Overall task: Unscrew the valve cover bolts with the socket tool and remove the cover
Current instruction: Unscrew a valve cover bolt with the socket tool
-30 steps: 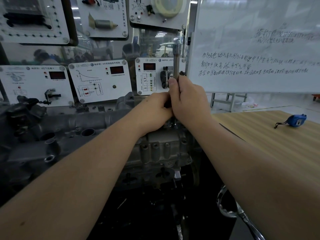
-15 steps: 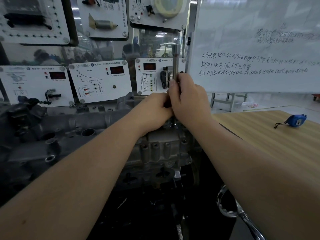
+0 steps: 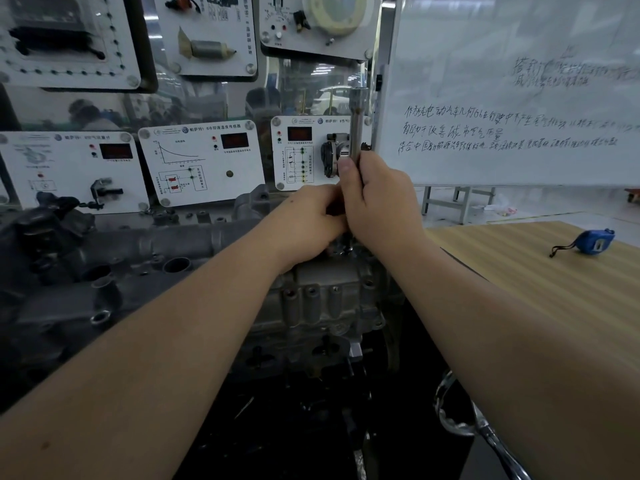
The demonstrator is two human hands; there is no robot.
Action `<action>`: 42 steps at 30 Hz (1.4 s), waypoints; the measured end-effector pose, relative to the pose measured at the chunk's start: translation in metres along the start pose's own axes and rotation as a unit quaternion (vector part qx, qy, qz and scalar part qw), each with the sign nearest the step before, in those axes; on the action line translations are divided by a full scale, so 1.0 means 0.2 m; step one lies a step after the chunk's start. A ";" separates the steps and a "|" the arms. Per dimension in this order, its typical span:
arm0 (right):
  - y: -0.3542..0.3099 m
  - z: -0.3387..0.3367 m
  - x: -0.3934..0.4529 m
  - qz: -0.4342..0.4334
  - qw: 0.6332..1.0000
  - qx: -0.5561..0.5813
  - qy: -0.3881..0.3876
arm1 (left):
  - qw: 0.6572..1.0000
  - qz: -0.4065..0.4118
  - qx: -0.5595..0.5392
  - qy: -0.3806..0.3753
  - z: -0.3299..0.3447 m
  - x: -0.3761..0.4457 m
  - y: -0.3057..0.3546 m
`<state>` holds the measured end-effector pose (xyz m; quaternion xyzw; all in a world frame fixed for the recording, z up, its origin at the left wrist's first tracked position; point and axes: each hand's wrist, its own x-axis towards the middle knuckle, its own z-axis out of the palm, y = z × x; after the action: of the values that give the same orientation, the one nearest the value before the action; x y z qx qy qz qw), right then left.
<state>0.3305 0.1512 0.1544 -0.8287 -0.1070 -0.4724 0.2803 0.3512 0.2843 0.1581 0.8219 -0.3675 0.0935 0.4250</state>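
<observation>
**Steel socket tool held upright on a far bolt**

Steel, dull silver: the socket tool [image 3: 355,124] stands near vertical above the far end of the engine [image 3: 322,299]. The right hand [image 3: 379,199] has its fingers wrapped around the lower shaft, thumb lying up along it. The left hand [image 3: 308,220] sits just beside and touching, fingers curled in around the base of the tool; what exactly it pinches is hidden behind the knuckles. Judgement: the right hand keeps the shaft plumb and turns it, while the left steadies the bottom end on the bolt head so that the socket does not slip off. The bolt itself is not visible.

The valve cover [image 3: 131,244], a dark grey casting, lies along the top of the engine to the left of the hands and appears still seated; cover removal not yet started, as judged from this.

Surroundings: white demonstration panels [image 3: 201,161] stand close behind the engine, and a whiteboard [image 3: 519,98] rises just right of the tool, so a wide swing looks limited. A wooden table [image 3: 540,278] to the right carries a blue tape measure [image 3: 594,241], well apart from the work. A chrome tool [image 3: 485,431] lies low right, near the right forearm. Both forearms block the view of the engine's near face.
</observation>
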 end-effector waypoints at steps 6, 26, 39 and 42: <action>-0.01 0.00 0.00 -0.010 1.000 0.004 -0.003 | 1.000 0.000 0.023 0.010 0.00 0.01 0.00; -0.02 -0.01 -0.01 -0.023 1.000 0.009 0.016 | 0.999 0.007 0.036 0.014 0.00 0.01 -0.01; -0.03 -0.01 -0.01 -0.021 1.000 0.015 0.014 | 0.999 0.009 0.031 0.010 0.00 0.01 0.00; -0.02 -0.01 -0.01 -0.029 0.999 0.005 0.013 | 0.999 0.011 0.035 0.007 0.00 0.01 0.00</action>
<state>0.3267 0.1535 0.1553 -0.8177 -0.1293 -0.4907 0.2718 0.3516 0.2833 0.1591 0.8313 -0.3699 0.1168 0.3980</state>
